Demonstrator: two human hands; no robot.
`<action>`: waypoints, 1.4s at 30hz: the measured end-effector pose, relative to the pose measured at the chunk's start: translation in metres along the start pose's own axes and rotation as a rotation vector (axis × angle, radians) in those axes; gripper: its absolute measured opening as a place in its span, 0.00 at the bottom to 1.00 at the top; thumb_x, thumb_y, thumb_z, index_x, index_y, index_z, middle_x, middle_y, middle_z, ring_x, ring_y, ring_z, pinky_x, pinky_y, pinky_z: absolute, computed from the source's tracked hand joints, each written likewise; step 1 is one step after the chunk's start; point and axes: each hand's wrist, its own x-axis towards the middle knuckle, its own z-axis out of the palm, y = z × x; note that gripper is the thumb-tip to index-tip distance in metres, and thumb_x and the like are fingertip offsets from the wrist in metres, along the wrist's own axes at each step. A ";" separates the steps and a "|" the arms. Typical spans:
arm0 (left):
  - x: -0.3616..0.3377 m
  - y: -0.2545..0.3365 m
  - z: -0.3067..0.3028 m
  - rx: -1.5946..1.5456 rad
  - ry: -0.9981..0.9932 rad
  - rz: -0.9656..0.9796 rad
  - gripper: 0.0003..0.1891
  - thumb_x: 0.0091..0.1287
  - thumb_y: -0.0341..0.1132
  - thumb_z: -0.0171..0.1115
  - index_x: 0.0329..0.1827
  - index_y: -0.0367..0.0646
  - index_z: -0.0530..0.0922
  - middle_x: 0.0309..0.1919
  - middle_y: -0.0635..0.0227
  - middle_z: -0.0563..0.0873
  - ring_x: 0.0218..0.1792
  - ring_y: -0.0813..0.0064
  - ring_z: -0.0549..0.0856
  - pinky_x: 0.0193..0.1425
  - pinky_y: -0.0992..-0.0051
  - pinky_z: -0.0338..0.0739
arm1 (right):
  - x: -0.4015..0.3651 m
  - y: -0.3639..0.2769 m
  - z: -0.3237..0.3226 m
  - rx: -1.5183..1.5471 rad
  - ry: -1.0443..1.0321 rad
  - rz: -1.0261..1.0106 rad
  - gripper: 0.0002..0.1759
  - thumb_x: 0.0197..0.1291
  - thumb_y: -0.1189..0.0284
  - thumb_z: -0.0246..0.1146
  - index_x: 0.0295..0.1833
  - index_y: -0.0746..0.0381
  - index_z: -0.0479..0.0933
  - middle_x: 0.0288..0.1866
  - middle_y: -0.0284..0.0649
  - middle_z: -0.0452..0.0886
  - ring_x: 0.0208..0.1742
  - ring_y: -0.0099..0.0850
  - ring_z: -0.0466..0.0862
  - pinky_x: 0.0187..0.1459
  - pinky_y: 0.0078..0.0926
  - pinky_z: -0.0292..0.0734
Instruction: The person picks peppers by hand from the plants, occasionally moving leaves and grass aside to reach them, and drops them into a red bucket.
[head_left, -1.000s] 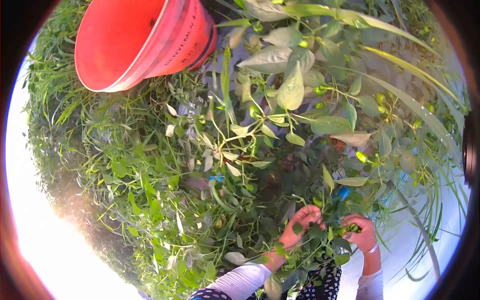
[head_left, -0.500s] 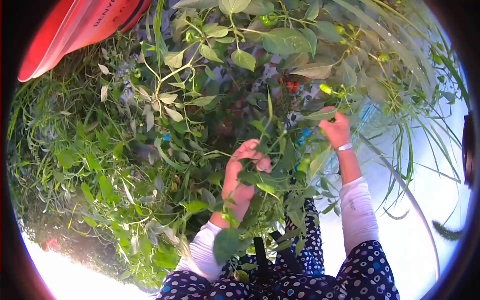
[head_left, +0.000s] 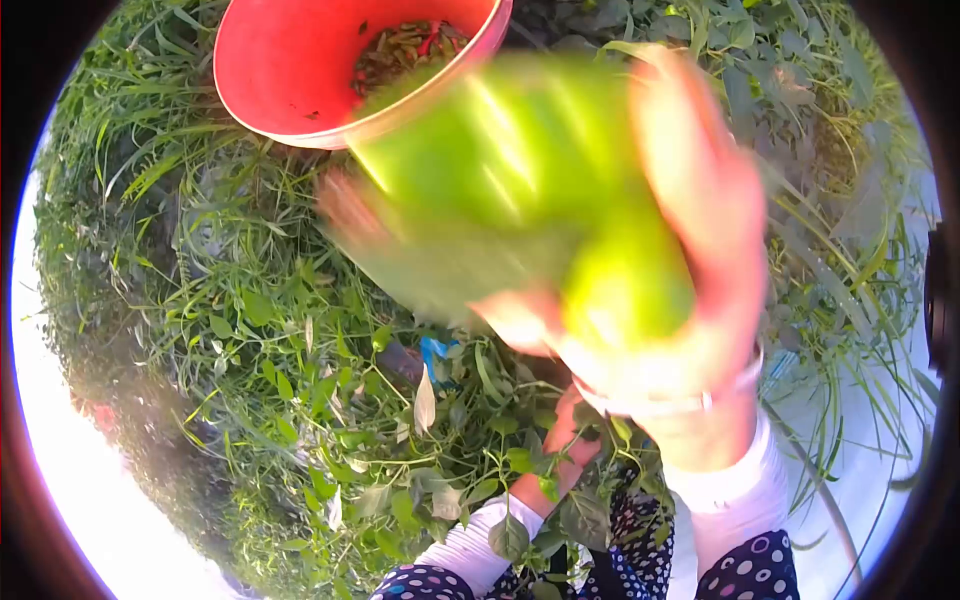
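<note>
Close to the camera, my right hand [head_left: 690, 230] is curled around bright green peppers [head_left: 630, 280], smeared by motion; how many cannot be made out. A wide green blur [head_left: 500, 150] spreads from the hand across the front of the red bucket [head_left: 290, 60]. Lower down, my left hand [head_left: 570, 430] is among the leaves of the pepper plant [head_left: 440, 490], with its fingers mostly hidden behind foliage and the right wrist. Inside the bucket lies a heap of small green-brown pods or peppers [head_left: 410, 50].
Dense grass and weeds [head_left: 200, 240] fill the left side. A blue tie [head_left: 435, 360] shows among the stems. Pale ground sheet [head_left: 850, 430] and a thin curved hose or stem [head_left: 815, 490] lie on the right.
My right hand has risen from the plant toward the camera and bucket, with green peppers in it. The view has turned, bringing the bucket's inside into sight. My left hand now sits lower in the view.
</note>
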 end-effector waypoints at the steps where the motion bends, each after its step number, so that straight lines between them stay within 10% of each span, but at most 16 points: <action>1: -0.008 0.016 0.016 -0.056 -0.044 -0.048 0.08 0.64 0.37 0.57 0.41 0.45 0.72 0.26 0.71 0.74 0.30 0.72 0.76 0.33 0.69 0.73 | 0.022 -0.003 0.009 -0.070 -0.083 -0.053 0.23 0.52 0.57 0.65 0.44 0.62 0.68 0.41 0.47 0.76 0.32 0.32 0.79 0.30 0.26 0.77; 7: -0.023 0.058 0.051 -0.430 -0.338 -0.233 0.10 0.70 0.39 0.51 0.30 0.48 0.69 0.16 0.78 0.65 0.18 0.80 0.65 0.25 0.76 0.61 | 0.029 -0.029 -0.014 -0.464 -0.229 -0.225 0.16 0.60 0.66 0.57 0.50 0.65 0.72 0.46 0.44 0.79 0.39 0.31 0.81 0.38 0.24 0.76; 12: -0.022 0.065 0.045 -0.264 0.097 -0.251 0.13 0.73 0.45 0.43 0.34 0.49 0.72 0.15 0.77 0.67 0.15 0.80 0.65 0.24 0.75 0.60 | -0.088 -0.003 -0.121 -0.589 0.281 -0.113 0.11 0.64 0.70 0.55 0.49 0.62 0.76 0.38 0.35 0.82 0.38 0.25 0.83 0.39 0.18 0.75; 15: -0.006 0.052 0.019 -0.375 -0.595 -0.121 0.15 0.72 0.51 0.39 0.43 0.54 0.71 0.17 0.78 0.69 0.17 0.80 0.67 0.24 0.76 0.58 | -0.153 0.023 -0.164 -0.611 0.587 0.063 0.10 0.63 0.73 0.57 0.47 0.64 0.76 0.40 0.34 0.80 0.39 0.25 0.82 0.40 0.19 0.75; 20: -0.006 0.041 0.007 -0.376 -0.596 -0.123 0.14 0.69 0.50 0.47 0.49 0.54 0.72 0.23 0.78 0.73 0.19 0.82 0.68 0.24 0.77 0.59 | -0.186 0.043 -0.185 -0.740 0.511 0.235 0.10 0.60 0.79 0.58 0.47 0.66 0.75 0.39 0.32 0.79 0.38 0.19 0.77 0.40 0.19 0.74; 24: -0.020 0.055 0.031 -0.063 -0.099 -0.287 0.14 0.65 0.41 0.58 0.43 0.39 0.75 0.24 0.72 0.78 0.19 0.81 0.76 0.19 0.83 0.68 | -0.217 0.051 -0.187 -0.726 0.332 0.400 0.16 0.55 0.82 0.59 0.51 0.68 0.72 0.43 0.34 0.78 0.41 0.18 0.76 0.40 0.17 0.74; 26: -0.021 0.060 0.027 0.007 -0.450 -0.486 0.12 0.65 0.39 0.57 0.38 0.38 0.78 0.24 0.69 0.80 0.18 0.80 0.77 0.16 0.83 0.69 | -0.239 0.049 -0.182 -0.781 0.300 0.347 0.18 0.54 0.83 0.59 0.53 0.68 0.72 0.45 0.35 0.78 0.41 0.20 0.78 0.43 0.18 0.75; 28: -0.030 0.064 0.047 0.389 -0.332 -0.462 0.12 0.65 0.39 0.59 0.33 0.37 0.79 0.21 0.71 0.79 0.18 0.82 0.75 0.19 0.82 0.67 | -0.262 0.045 -0.184 -0.592 0.307 0.391 0.17 0.56 0.81 0.59 0.54 0.66 0.72 0.46 0.36 0.78 0.43 0.23 0.80 0.45 0.21 0.76; 34: -0.028 0.024 0.046 1.317 -0.783 -0.607 0.13 0.61 0.38 0.60 0.26 0.36 0.79 0.16 0.77 0.73 0.21 0.87 0.66 0.26 0.77 0.61 | -0.286 0.024 -0.218 -0.516 0.828 0.160 0.13 0.61 0.75 0.57 0.51 0.64 0.75 0.43 0.36 0.81 0.44 0.26 0.82 0.45 0.19 0.75; 38: -0.036 0.012 0.041 1.438 -0.806 -0.514 0.17 0.57 0.44 0.62 0.30 0.35 0.80 0.21 0.53 0.78 0.22 0.62 0.77 0.30 0.66 0.70 | -0.251 0.020 -0.235 -0.792 0.799 0.186 0.13 0.61 0.75 0.56 0.51 0.63 0.76 0.43 0.36 0.81 0.43 0.25 0.82 0.43 0.18 0.75; 42: -0.035 0.008 0.037 1.500 -0.810 -0.479 0.17 0.56 0.44 0.62 0.32 0.36 0.80 0.25 0.50 0.80 0.27 0.55 0.79 0.34 0.62 0.72 | -0.202 0.052 -0.289 -0.961 0.644 0.379 0.13 0.57 0.74 0.59 0.49 0.62 0.77 0.43 0.38 0.81 0.41 0.26 0.82 0.45 0.18 0.73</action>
